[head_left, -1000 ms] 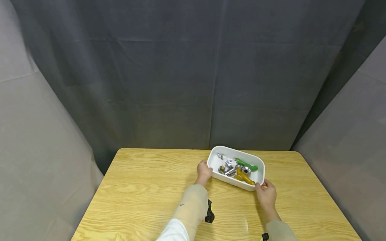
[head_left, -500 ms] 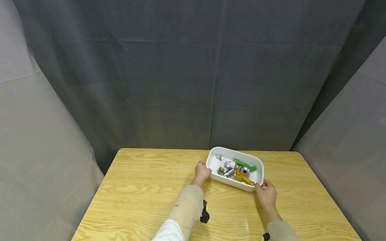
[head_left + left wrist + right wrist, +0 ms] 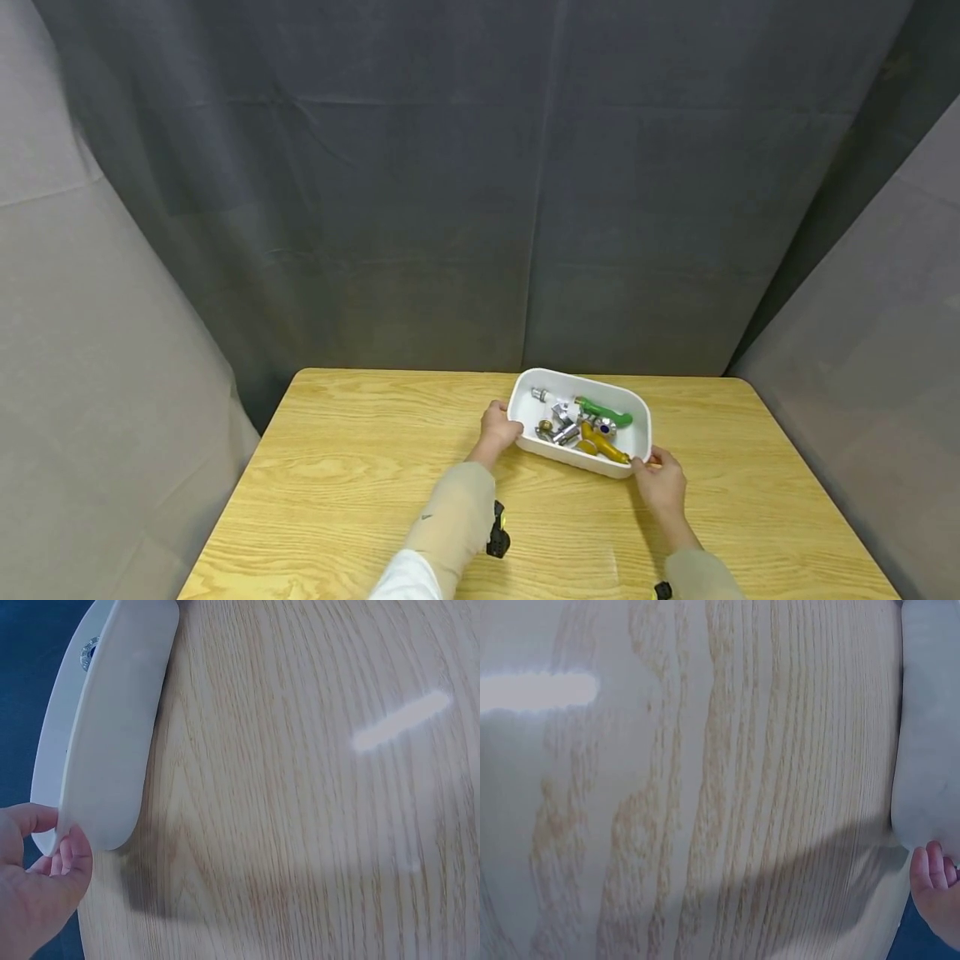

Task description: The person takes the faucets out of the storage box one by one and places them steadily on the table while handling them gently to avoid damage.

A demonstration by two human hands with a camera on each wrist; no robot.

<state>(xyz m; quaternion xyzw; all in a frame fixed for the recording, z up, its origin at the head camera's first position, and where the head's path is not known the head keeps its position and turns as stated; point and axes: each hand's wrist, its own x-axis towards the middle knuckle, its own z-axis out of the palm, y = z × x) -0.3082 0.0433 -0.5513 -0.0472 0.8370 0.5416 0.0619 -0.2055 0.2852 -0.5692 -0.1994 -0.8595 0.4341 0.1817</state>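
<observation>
A white plastic bin sits slanted at the back right of the table, its right end nearer the person. The left hand pinches the rim at its left end; in the left wrist view that thumb lies over the rim with fingers curled beneath. At the near right corner the right hand grips the rim between thumb and fingers. Inside lie a green-handled piece, a yellow curved piece and several chrome fittings. The right wrist view shows only part of the bin's wall and some fingers.
The wood-grain table extends left, right and in front of the bin. A dark curtain hangs just behind its back edge, with pale cloth panels on both sides. Black wrist cameras are strapped to the forearms.
The bin has shifted slightly left and a little nearer, its contents with it. The left hand and forearm moved left along with it; the right hand moved only very slightly. Both kept their hold.
</observation>
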